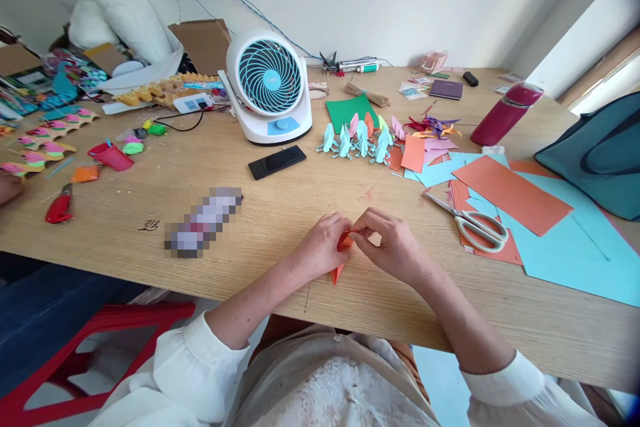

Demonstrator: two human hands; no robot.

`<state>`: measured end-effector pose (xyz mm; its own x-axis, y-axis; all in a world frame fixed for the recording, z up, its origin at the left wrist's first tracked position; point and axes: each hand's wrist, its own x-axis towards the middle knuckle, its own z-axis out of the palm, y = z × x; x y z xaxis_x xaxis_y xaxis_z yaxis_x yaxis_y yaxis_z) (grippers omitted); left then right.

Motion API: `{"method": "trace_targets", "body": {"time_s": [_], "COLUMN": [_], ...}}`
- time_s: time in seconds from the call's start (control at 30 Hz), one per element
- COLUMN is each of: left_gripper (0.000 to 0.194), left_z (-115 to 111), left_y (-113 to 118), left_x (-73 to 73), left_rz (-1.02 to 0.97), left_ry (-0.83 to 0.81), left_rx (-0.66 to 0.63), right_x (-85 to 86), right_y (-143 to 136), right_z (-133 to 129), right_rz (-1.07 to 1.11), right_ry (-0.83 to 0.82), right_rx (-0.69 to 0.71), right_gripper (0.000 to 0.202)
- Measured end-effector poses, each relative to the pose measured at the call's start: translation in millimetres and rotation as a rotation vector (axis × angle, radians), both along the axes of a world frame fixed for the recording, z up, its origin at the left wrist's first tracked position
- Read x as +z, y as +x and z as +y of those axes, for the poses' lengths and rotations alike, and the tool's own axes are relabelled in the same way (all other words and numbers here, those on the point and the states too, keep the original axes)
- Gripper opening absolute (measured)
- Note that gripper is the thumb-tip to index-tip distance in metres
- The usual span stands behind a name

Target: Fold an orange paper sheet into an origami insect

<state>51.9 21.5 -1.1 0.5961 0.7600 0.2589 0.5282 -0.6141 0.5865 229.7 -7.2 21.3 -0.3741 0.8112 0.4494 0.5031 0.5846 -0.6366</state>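
Observation:
A piece of folded orange paper is held between my two hands near the front edge of the table. My left hand is closed around its upper part, and a pointed end sticks out below. The fingertips of my right hand pinch the paper's top edge from the right side. Fingers cover most of the paper, so its full shape is hidden. Beyond my hands stand several light blue folded paper figures, with pink and orange ones among them.
Scissors lie on orange and blue paper sheets at the right. A black phone rests before a white fan. A maroon bottle and a teal bag stand far right. Another person's hand shows at the left edge.

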Motion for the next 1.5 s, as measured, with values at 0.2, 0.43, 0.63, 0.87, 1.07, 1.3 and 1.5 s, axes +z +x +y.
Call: {"method": "trace_targets", "body": {"time_s": [0.2,0.43,0.63,0.87,1.07,1.3,1.5], "left_gripper": [0.012,0.011,0.011,0.018,0.017,0.021,0.018], "left_z": [5,8,6,2,-2,-8,-4], "left_y": [-6,-13,-17,-15,-14,-16,-13], "left_x": [0.0,-0.4,-0.6,-2.2,10.8,21.5,23.2], "left_rz": [-0.038,-0.075,-0.088,-0.006,0.186,0.298,0.338], "left_ry": [-0.043,-0.055,-0.016,0.023,0.006,-0.049,-0.042], "left_rx": [-0.064,-0.106,-0.139,-0.147,-0.181,-0.179,-0.163], "right_x": [5.9,13.2,11.5,-14.8,-25.0,-27.9,-29.3], "right_y": [-3,-5,-10,-15,-14,-17,-20], "right_z": [0,4,-8,-39,-49,-52,-55], "right_rz": [-0.024,-0.036,-0.149,-0.280,-0.406,-0.455,-0.559], "right_ry": [-0.055,-0.130,-0.051,0.213,0.343,0.352,0.395], "right_rx": [0.060,0.108,0.120,0.046,0.066,0.150,0.198], "right_gripper": [0.012,0.009,0.009,0.013,0.013,0.020,0.025]}}
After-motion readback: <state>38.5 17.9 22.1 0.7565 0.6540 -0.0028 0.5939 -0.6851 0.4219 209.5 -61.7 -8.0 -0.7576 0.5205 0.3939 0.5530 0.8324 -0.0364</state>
